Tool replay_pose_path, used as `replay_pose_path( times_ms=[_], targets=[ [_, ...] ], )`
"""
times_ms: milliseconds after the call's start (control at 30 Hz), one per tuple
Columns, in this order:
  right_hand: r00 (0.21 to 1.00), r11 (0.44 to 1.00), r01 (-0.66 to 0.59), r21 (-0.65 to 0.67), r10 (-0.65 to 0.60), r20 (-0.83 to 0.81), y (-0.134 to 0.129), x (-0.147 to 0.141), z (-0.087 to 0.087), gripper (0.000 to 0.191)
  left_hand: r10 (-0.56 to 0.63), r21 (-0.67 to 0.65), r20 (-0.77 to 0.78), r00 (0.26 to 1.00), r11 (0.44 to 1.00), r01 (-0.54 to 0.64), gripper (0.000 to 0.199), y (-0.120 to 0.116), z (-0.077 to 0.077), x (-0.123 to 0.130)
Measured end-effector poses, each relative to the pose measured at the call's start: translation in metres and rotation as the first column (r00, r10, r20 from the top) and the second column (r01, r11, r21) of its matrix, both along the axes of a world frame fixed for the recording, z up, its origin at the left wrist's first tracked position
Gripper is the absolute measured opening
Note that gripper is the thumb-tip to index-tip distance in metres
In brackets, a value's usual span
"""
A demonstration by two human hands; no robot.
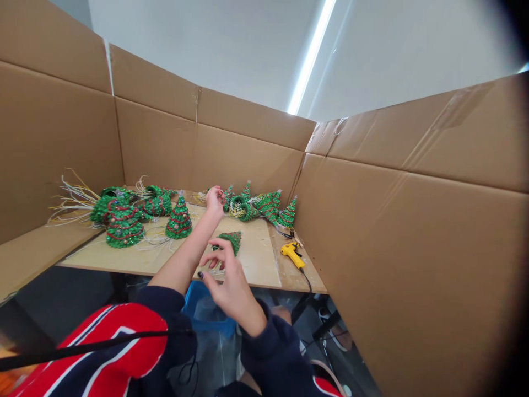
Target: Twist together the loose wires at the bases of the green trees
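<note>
My left hand point(215, 198) is stretched out over the back of the table, fingers loosely bent and apart, beside a group of small green beaded Christmas trees. Nothing shows in it. Closer to me, my right hand point(232, 282) hangs over the table's front part with fingers spread and nothing between them. Just beyond its fingers a beaded tree point(233, 240) lies on its side, partly hidden by the hand. Another tree point(179, 219) with red garland stands upright left of my left forearm.
More trees point(124, 226) with loose wires point(78, 201) sit at the left; several point(268, 205) crowd the back right. A yellow glue gun point(292, 253) with a cord lies at the right edge. Cardboard walls point(248, 154) enclose the table. A blue bin point(210, 314) is below.
</note>
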State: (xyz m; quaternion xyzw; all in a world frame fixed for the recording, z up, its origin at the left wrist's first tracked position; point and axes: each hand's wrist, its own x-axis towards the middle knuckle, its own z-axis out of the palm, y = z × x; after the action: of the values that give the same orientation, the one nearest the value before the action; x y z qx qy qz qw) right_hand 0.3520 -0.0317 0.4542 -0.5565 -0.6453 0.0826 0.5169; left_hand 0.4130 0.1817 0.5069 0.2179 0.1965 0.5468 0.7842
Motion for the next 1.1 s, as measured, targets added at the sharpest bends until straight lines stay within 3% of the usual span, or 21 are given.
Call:
replay_pose_path(
  times_ms=[167,267,500,567,633,733,833,900,967,1033,1067,1100],
  targets=[
    [0.947,0.978,-0.196,-0.076,0.169,-0.272,-0.020,-0.031,-0.020,0.056,-0.001,-0.002,-0.033,0.999,1.000,0.001,0.021,0.005,-0.003,0.006],
    [0.910,0.976,-0.215,-0.042,0.185,-0.372,-0.018,-0.039,-0.022,0.051,-0.005,-0.002,-0.078,0.997,1.000,0.005,0.023,0.004,-0.009,0.011],
    [0.861,0.995,0.020,0.102,0.035,-0.508,0.025,-0.015,-0.014,0.031,-0.006,0.088,-0.175,0.985,0.996,0.022,0.029,-0.010,-0.014,0.022],
    [0.843,0.971,0.173,0.164,-0.060,-0.534,0.036,0.002,-0.007,0.024,-0.027,0.145,-0.199,0.980,0.988,0.057,0.028,-0.020,-0.014,0.025],
    [0.837,0.952,0.231,0.202,-0.089,-0.540,0.040,0.021,0.003,0.025,-0.069,0.216,-0.222,0.973,0.969,0.118,0.021,-0.032,-0.016,0.024],
    [0.872,0.943,0.248,0.224,-0.116,-0.476,0.033,0.049,0.018,0.031,-0.155,0.337,-0.250,0.956,0.912,0.235,0.001,-0.054,-0.019,0.010],
    [0.832,0.885,0.383,0.264,-0.207,-0.514,0.018,0.075,0.020,0.031,-0.206,0.435,-0.241,0.948,0.851,0.295,0.011,-0.079,-0.025,-0.025],
    [0.764,0.826,0.500,0.261,-0.278,-0.583,0.009,0.089,0.007,0.027,-0.193,0.470,-0.196,0.961,0.842,0.265,0.011,-0.098,-0.036,-0.057],
    [0.698,0.774,0.587,0.236,-0.336,-0.633,0.000,0.095,-0.020,0.023,-0.195,0.499,-0.089,0.977,0.840,0.213,0.005,-0.120,-0.055,-0.088],
    [0.615,0.676,0.698,0.237,-0.397,-0.681,-0.008,0.091,-0.059,0.018,-0.277,0.470,-0.083,0.957,0.836,0.282,0.010,-0.143,-0.089,-0.111],
    [0.556,0.602,0.765,0.229,-0.437,-0.707,-0.013,0.085,-0.083,0.017,-0.345,0.439,-0.116,0.931,0.824,0.360,0.016,-0.153,-0.111,-0.119],
    [0.524,0.576,0.792,0.203,-0.470,-0.710,-0.018,0.076,-0.110,0.016,-0.397,0.385,-0.161,0.904,0.818,0.427,0.021,-0.164,-0.137,-0.124]
  ],
)
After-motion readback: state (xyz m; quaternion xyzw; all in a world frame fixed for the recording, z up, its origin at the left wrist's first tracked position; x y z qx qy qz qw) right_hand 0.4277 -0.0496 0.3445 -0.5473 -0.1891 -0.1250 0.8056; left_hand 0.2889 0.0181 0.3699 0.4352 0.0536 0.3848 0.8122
